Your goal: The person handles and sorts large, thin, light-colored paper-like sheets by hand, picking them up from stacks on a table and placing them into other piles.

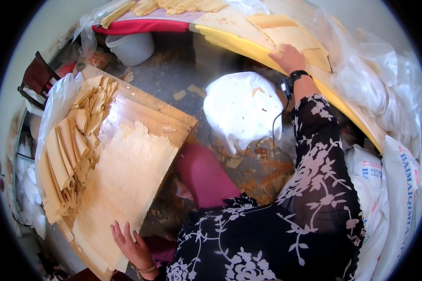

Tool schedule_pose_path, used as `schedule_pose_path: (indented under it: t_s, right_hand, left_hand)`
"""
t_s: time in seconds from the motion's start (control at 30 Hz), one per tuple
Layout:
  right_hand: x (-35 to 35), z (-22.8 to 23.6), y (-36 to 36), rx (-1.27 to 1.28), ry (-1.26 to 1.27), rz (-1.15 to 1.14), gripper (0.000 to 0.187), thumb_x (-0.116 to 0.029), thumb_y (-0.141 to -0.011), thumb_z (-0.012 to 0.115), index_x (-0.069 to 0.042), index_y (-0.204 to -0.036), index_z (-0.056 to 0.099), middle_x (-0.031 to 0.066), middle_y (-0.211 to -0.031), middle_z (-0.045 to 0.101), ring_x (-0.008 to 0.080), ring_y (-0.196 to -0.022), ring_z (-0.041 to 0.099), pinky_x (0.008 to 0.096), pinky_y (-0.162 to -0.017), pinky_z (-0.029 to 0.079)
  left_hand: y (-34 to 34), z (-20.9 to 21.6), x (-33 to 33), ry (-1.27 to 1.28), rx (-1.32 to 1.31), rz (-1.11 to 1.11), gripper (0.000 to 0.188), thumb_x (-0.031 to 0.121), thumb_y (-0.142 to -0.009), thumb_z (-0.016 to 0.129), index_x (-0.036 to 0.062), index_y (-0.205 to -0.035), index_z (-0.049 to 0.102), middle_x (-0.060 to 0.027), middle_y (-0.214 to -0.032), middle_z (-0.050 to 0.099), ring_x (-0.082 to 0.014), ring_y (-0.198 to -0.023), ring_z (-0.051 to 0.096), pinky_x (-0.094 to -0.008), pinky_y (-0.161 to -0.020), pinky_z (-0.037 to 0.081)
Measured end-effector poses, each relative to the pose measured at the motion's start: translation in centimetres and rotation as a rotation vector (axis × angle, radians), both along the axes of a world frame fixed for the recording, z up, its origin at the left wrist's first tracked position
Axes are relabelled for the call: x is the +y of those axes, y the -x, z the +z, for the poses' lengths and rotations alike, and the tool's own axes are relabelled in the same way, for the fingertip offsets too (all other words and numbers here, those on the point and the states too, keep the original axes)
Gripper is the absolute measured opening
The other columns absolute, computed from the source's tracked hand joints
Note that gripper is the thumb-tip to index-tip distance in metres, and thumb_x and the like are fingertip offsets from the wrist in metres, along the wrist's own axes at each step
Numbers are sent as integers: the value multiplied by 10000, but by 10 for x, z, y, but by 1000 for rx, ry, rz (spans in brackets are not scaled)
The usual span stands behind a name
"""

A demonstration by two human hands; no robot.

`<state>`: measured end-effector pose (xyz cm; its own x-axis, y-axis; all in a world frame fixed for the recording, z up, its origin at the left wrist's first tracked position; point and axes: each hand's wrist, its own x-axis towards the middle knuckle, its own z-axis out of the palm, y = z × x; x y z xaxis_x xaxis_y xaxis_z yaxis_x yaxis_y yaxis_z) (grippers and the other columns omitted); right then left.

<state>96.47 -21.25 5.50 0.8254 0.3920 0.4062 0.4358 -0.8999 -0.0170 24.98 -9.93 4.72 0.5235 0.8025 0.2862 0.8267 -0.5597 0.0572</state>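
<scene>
A large, thin tan crepe-like sheet (122, 173) lies flat on a wooden board (150, 105) at my left. Over the near end of that sheet is my left hand (132, 247), fingers spread and holding nothing; whether it touches the sheet I cannot tell. Folded tan sheets (68, 150) are crowded in rows along the board's left side. My right arm reaches far to the right, where my right hand (290, 60) rests at the near edge of a folded tan sheet (288, 35) on a curved table. Its thumb stands apart from its fingers, whose tips are partly hidden.
The curved table has a yellow padded edge (248, 44) and a red one (145, 26). A stool draped in white cloth (241, 110) stands between board and table. White bucket (132, 48), dark chair (38, 77), clear plastic sheeting (361, 75) and printed white sacks (398, 206) surround the space.
</scene>
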Motion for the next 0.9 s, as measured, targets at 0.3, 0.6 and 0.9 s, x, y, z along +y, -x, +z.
schedule_pose_path:
  t_s: [0.3,0.6,0.9]
  right_hand:
    - [-18,-9,4,-252,-278,301,166,-241,-840,678,-186,-970,765,66,-941,688,283,-902,639,408,-842,496]
    - [-37,-6,-12,-131,-376,391,169,-249,-878,642,-190,-980,763,23,-986,718,256,-946,652,373,-799,530]
    - [-62,15,-16,421,-567,389,360,-389,-876,654,-117,-1100,725,108,-1087,703,260,-1083,633,359,-927,482]
  left_hand:
    - [-36,-5,6,101,-10,-151,255,-12,-884,576,15,-1127,645,-189,-1374,543,-427,-1317,451,-489,-1063,403]
    - [-49,-12,8,84,-16,-217,253,-10,-883,588,43,-1122,652,-184,-1322,574,-432,-1269,490,-490,-1031,432]
    - [-65,-15,9,142,-21,-244,251,-31,-862,569,30,-1088,659,-179,-1253,617,-408,-1221,530,-473,-1012,448]
